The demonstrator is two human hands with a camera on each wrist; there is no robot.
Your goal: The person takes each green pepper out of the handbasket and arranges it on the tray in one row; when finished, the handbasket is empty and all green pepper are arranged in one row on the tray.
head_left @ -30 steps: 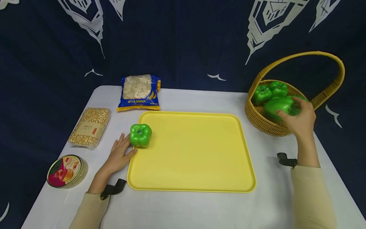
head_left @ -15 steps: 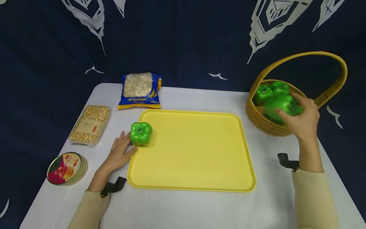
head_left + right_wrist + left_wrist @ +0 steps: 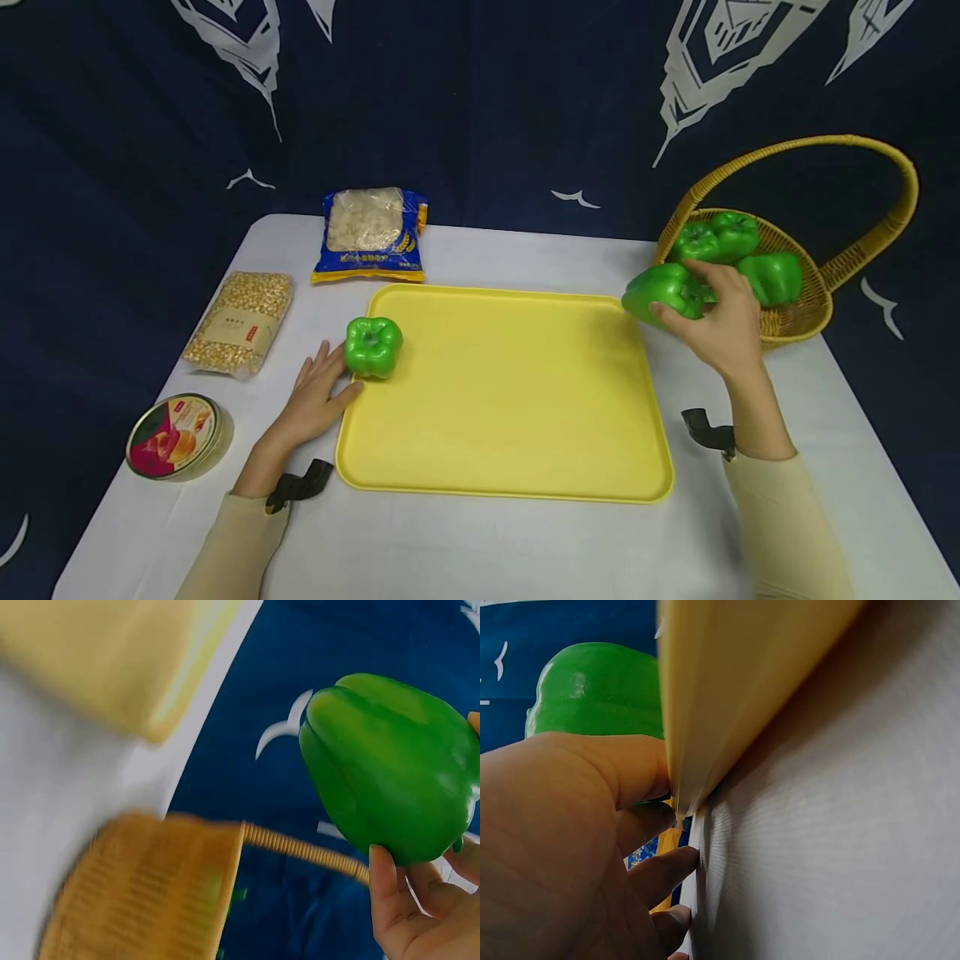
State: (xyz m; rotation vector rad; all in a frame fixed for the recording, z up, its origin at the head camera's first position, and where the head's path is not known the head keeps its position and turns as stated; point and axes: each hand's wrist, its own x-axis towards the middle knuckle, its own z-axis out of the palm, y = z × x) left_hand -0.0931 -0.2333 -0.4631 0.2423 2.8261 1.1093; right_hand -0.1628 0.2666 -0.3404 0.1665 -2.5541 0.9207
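Note:
My right hand grips a large green bell pepper between thumb and fingers, at the left front of the wicker basket. In the right wrist view this pepper is seen up close, above the basket's wall. Three more green peppers, among them a blocky one, lie in the basket. At the left edge of the yellow tray my left hand rests with fingers spread, thumb against the rim. A green bell pepper sits on the tray's left edge by its fingertips.
Behind the tray lies a blue and yellow bag. A clear pack of corn kernels and a round tin stand along the left side of the white table. The basket's tall handle arches at right.
My right hand has lifted the large pepper out of the basket and carried it left toward the tray's far right corner. My left hand stays at the tray's edge.

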